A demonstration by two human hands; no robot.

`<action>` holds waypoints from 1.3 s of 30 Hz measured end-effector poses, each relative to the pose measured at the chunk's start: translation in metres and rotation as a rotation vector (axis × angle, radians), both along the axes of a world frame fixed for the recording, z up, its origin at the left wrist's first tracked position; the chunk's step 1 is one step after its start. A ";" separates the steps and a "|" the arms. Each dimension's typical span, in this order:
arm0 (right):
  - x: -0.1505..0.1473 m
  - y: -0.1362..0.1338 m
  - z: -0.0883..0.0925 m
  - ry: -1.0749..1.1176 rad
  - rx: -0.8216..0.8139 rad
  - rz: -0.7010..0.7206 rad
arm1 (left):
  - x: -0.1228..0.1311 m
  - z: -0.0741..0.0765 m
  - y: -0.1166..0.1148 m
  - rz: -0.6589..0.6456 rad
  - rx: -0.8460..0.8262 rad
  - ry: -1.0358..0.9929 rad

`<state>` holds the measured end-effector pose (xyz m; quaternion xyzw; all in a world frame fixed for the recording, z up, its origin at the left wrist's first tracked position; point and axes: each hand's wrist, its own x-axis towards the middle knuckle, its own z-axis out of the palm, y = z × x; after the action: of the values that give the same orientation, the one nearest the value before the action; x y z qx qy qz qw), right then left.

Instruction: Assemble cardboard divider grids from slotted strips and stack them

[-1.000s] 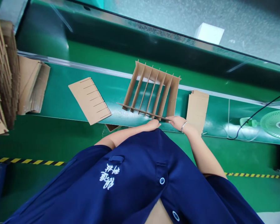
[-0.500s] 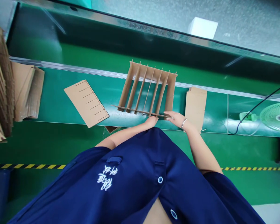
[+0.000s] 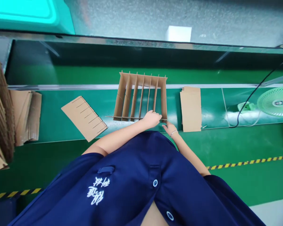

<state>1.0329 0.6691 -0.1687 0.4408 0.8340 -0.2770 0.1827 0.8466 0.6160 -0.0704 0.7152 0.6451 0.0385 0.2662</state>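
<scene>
A cardboard partition grid (image 3: 143, 77) stands on the green bench in front of me. It has several upright strips running front to back, crossed by a long strip at the far side. A near cardboard divider strip (image 3: 132, 118) lies across their front ends and sticks out on the left. My left hand (image 3: 151, 120) is bent over this near divider, its fingers closed around the edge. At the divider's right end, my right hand (image 3: 170, 128) grips the corner low down from the near side; its fingertips are partly hidden.
A slotted cardboard sheet (image 3: 85, 118) lies at left, and a small stack of cardboard strips (image 3: 191, 110) at right. Tall cardboard stacks (image 3: 20, 116) stand far left. A green fan (image 3: 278, 102) with a black cable is far right. A metal shelf (image 3: 132, 18) hangs above the back.
My left hand has risen from below the near divider to over its top. My right hand has slid down to the corner. The view has tilted and shifted.
</scene>
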 end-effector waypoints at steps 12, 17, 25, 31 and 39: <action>-0.016 -0.008 -0.010 -0.080 0.105 -0.003 | 0.000 -0.013 0.005 0.006 -0.025 0.067; -0.024 -0.004 -0.007 -0.119 0.143 0.035 | -0.003 -0.017 0.004 0.019 0.003 0.045; -0.038 -0.011 0.001 -0.211 0.122 0.004 | -0.012 -0.003 -0.001 0.019 0.003 0.043; -0.040 -0.014 -0.001 -0.193 0.131 0.007 | -0.018 0.011 -0.005 0.002 -0.029 0.055; -0.042 -0.016 0.000 -0.212 0.104 0.003 | -0.018 0.012 -0.004 -0.032 -0.020 0.084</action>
<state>0.9905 0.6535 -0.1688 0.4751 0.8240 -0.1850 0.2472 0.8281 0.6124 -0.0581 0.7237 0.6445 -0.0020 0.2466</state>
